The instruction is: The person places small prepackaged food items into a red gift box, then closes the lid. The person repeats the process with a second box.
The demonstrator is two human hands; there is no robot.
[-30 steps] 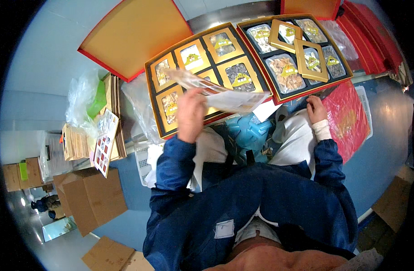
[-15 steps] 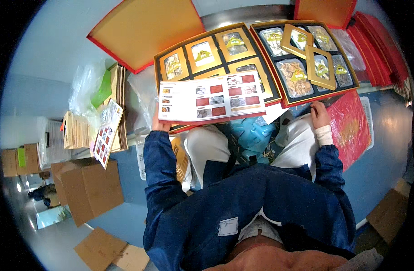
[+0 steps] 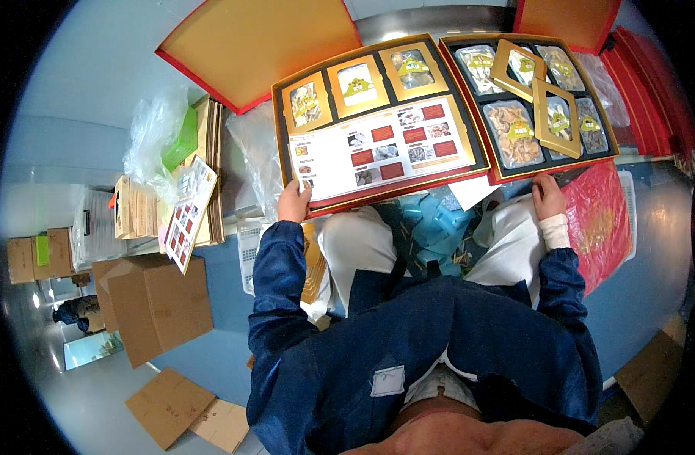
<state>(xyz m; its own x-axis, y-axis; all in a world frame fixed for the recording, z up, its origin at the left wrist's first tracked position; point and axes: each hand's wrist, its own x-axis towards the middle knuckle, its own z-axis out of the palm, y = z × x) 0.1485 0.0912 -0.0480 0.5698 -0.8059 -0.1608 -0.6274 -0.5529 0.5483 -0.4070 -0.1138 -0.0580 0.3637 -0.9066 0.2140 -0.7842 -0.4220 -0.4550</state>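
Observation:
My left hand (image 3: 294, 203) pinches the near left corner of a printed card (image 3: 378, 144) with pictures and dark red blocks. The card covers the front row of the left gift box (image 3: 478, 140); three gold-framed packs (image 3: 357, 85) show behind it. My right hand (image 3: 548, 197) holds nothing, its fingers loosely extended at the front edge of the right gift box (image 3: 506, 174), above my knee. That box holds several clear packs of dried food (image 3: 512, 133). Two loose gold frames (image 3: 556, 119) lie across them.
Gold-lined lids (image 3: 260, 45) stand open behind the boxes. At left are a cardboard stack (image 3: 213, 174), plastic bags (image 3: 154, 136) and more printed cards (image 3: 192, 216). Blue plastic pieces (image 3: 438, 227) lie between my knees. A red plastic bag (image 3: 601, 220) sits at right, below red lids (image 3: 643, 91).
The printed card has gone from raised over the box's front edge to lying over its front row, my left hand still at its corner. My right hand stays by the right box.

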